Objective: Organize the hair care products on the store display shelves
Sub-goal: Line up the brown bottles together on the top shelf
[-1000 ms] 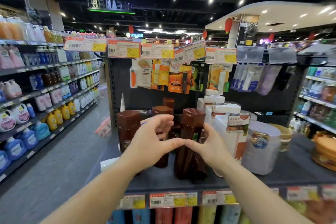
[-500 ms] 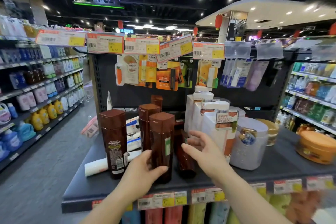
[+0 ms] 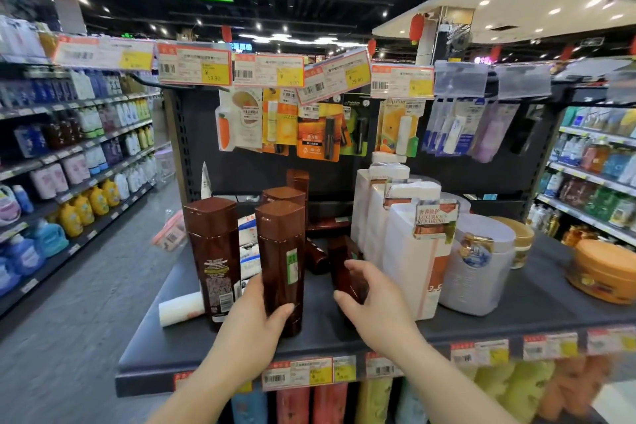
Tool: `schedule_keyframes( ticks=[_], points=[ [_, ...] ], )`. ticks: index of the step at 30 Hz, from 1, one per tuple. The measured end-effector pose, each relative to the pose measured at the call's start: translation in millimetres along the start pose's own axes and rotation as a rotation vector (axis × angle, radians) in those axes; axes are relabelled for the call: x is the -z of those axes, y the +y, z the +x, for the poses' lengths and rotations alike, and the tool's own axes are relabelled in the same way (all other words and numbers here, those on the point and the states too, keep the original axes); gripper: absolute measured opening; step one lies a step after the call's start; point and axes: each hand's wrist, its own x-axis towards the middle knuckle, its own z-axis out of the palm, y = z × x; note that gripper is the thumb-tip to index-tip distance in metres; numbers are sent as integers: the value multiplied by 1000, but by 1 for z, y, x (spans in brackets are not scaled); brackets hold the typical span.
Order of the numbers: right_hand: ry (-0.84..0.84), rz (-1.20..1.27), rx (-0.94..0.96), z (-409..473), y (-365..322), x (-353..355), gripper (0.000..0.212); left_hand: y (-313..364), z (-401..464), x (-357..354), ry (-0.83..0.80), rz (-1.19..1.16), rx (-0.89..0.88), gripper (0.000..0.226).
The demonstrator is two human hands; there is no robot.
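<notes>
Left hand [image 3: 254, 323] clasping upright brown bottle [image 3: 280, 262] near shelf edge [image 3: 220, 367]; right hand [image 3: 375, 303] apparently half-open.

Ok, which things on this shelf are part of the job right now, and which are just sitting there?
In the job:
- brown bottle gripped by the left hand
- tilted brown bottle the right hand closes around
- standing brown bottle

Lying about:
- white pump bottles
- orange jar
- white roll
- hanging lip balms

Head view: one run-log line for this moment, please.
left hand: gripping upright brown bottle | right hand: closing on tipped brown bottle | shelf: white bottles standing right
</notes>
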Motion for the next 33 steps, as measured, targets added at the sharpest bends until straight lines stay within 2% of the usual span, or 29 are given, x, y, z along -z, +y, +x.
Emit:
schedule_keyframes(
  ticks=[5,10,13,22,33],
  points=[
    [-129,112,-1,18,-17,-15,50,4,-7,-1,105,29,58,49],
    [-308,99,-62,46,-27,-33,61,9,-11,1,111,53,55,45],
    [-438,101,-36,58,-33,-42,53,12,-13,3,128,101,74,45],
    [-480,142,102,66,-41,-62,29,16,-18,8,156,99,87,46],
    [-509,117,155,68,-38,-64,32,12,-18,8,181,110,73,46]
  ],
)
